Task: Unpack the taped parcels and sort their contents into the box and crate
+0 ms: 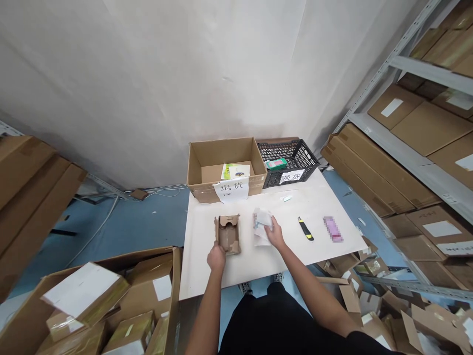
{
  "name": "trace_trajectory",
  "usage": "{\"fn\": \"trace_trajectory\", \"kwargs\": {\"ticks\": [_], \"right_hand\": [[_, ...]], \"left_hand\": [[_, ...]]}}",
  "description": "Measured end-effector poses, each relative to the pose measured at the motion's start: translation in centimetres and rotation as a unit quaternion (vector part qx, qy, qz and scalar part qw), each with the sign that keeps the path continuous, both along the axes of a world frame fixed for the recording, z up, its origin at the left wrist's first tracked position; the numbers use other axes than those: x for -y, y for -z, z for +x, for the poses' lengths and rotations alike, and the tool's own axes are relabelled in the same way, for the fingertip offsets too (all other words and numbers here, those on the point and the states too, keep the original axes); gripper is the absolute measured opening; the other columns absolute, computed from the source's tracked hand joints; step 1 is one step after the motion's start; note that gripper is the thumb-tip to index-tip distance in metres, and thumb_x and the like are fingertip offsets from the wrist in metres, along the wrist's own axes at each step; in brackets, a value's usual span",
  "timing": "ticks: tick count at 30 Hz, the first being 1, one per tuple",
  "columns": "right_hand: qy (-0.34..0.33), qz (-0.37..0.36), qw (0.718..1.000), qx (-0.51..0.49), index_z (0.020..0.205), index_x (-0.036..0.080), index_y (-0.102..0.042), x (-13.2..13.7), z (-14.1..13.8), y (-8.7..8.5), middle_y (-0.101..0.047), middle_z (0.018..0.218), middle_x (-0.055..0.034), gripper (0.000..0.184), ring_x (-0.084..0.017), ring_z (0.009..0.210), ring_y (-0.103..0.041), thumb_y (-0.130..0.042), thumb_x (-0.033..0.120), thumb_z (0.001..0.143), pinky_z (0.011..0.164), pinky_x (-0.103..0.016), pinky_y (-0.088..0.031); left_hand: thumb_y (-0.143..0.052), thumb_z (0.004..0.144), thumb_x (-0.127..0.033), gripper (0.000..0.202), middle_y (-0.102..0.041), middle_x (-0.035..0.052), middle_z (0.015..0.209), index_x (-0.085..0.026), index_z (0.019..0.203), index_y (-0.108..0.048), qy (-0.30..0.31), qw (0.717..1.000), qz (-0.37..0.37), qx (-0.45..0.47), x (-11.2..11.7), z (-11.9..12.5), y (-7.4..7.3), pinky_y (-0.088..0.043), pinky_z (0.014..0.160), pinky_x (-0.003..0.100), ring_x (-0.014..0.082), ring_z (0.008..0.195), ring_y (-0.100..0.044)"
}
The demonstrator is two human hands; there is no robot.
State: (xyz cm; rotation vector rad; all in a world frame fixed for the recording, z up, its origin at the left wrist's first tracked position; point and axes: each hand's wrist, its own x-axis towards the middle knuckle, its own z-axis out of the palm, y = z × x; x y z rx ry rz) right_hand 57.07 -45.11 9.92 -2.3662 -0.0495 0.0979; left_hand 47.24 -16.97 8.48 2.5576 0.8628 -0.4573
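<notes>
A small opened cardboard box lies on the white table. My left hand grips its near left corner. My right hand is closed on a white wrapped packet just right of the box, resting on the table. The packet shows a bit of blue and red at its left side.
A large open carton with a paper label and a black plastic crate stand at the table's back. A black-and-yellow utility knife and a pink item lie to the right. Cartons fill the floor at left and the shelves at right.
</notes>
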Motion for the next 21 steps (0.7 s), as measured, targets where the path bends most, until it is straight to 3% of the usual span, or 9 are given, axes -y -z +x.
{"fn": "trace_trajectory", "kwargs": {"ticks": [3, 5, 7, 9, 12, 14, 18, 21], "right_hand": [[0.009, -0.034, 0.993, -0.111, 0.163, 0.013, -0.026, 2.1, 1.0, 3.0, -0.059, 0.147, -0.0167, 0.079, -0.030, 0.135, -0.056, -0.052, 0.031, 0.091, 0.110, -0.043, -0.046], [0.050, -0.099, 0.977, -0.180, 0.163, 0.008, -0.025, 3.1, 0.6, 5.1, -0.057, 0.146, -0.0214, 0.080, -0.032, 0.133, -0.057, -0.052, 0.033, 0.091, 0.109, -0.044, -0.046], [0.068, -0.166, 0.963, -0.199, 0.162, 0.007, -0.029, 3.7, -0.4, 7.0, -0.049, 0.152, -0.0243, 0.075, -0.033, 0.139, -0.052, -0.049, 0.032, 0.094, 0.112, -0.044, -0.043], [0.021, -0.210, 0.963, -0.168, 0.161, 0.014, -0.036, 3.5, -1.3, 8.5, -0.037, 0.163, -0.0190, 0.069, -0.031, 0.149, -0.039, -0.048, 0.026, 0.094, 0.117, -0.041, -0.038], [-0.090, -0.246, 0.955, -0.139, 0.159, 0.029, -0.041, 2.7, -1.5, 10.1, -0.022, 0.172, -0.0075, 0.072, -0.031, 0.157, -0.022, -0.052, 0.017, 0.089, 0.120, -0.043, -0.033], [-0.115, -0.266, 0.943, -0.165, 0.159, 0.029, -0.042, 2.3, -0.8, 10.8, -0.021, 0.172, -0.0070, 0.075, -0.033, 0.158, -0.019, -0.054, 0.014, 0.086, 0.119, -0.045, -0.034], [-0.067, -0.258, 0.942, -0.203, 0.154, 0.018, -0.048, 3.9, 1.2, 11.4, -0.041, 0.163, -0.0134, 0.064, -0.031, 0.156, -0.025, -0.049, 0.016, 0.090, 0.115, -0.045, -0.039], [0.028, -0.210, 0.951, -0.224, 0.151, 0.012, -0.051, 6.9, 2.0, 11.3, -0.055, 0.150, -0.0200, 0.056, -0.029, 0.146, -0.045, -0.038, 0.028, 0.099, 0.110, -0.043, -0.045]], "left_hand": [[-0.048, 0.095, -0.021, 0.051, -0.072, 0.0200, 0.125, -0.014, 0.145, -0.050, -0.024, 0.998, 0.013, 0.050, -2.7, -0.8, 0.3, -0.053, 0.097, 0.042, 0.0319, 0.118, -0.068], [-0.049, 0.092, -0.019, 0.061, -0.061, 0.0199, 0.144, -0.013, 0.152, -0.044, -0.015, 0.992, 0.024, 0.119, -3.3, -1.6, 0.4, -0.047, 0.110, 0.046, 0.0335, 0.137, -0.054], [-0.048, 0.091, -0.020, 0.066, -0.050, 0.0180, 0.156, -0.014, 0.157, -0.038, -0.004, 0.982, 0.035, 0.186, -3.2, -2.5, 0.1, -0.040, 0.119, 0.051, 0.0354, 0.149, -0.039], [-0.045, 0.093, -0.020, 0.067, -0.044, 0.0154, 0.160, -0.016, 0.159, -0.036, -0.001, 0.970, 0.048, 0.238, -2.3, -3.4, -0.5, -0.035, 0.123, 0.055, 0.0352, 0.154, -0.029], [-0.042, 0.095, -0.019, 0.063, -0.040, 0.0099, 0.163, -0.023, 0.158, -0.038, 0.023, 0.955, 0.055, 0.292, 0.3, -4.6, -1.8, -0.030, 0.126, 0.052, 0.0312, 0.156, -0.026], [-0.042, 0.095, -0.017, 0.059, -0.042, 0.0074, 0.162, -0.026, 0.154, -0.045, 0.067, 0.952, 0.032, 0.296, 2.5, -4.8, -2.5, -0.028, 0.127, 0.050, 0.0295, 0.155, -0.028], [-0.043, 0.093, -0.013, 0.054, -0.051, 0.0073, 0.154, -0.028, 0.143, -0.058, 0.170, 0.957, -0.054, 0.228, 8.0, -2.9, -2.3, -0.031, 0.126, 0.051, 0.0293, 0.151, -0.035], [-0.045, 0.091, -0.012, 0.053, -0.058, 0.0085, 0.147, -0.027, 0.140, -0.062, 0.244, 0.948, -0.127, 0.162, 12.4, 0.3, -0.6, -0.034, 0.124, 0.051, 0.0287, 0.146, -0.041]]}}
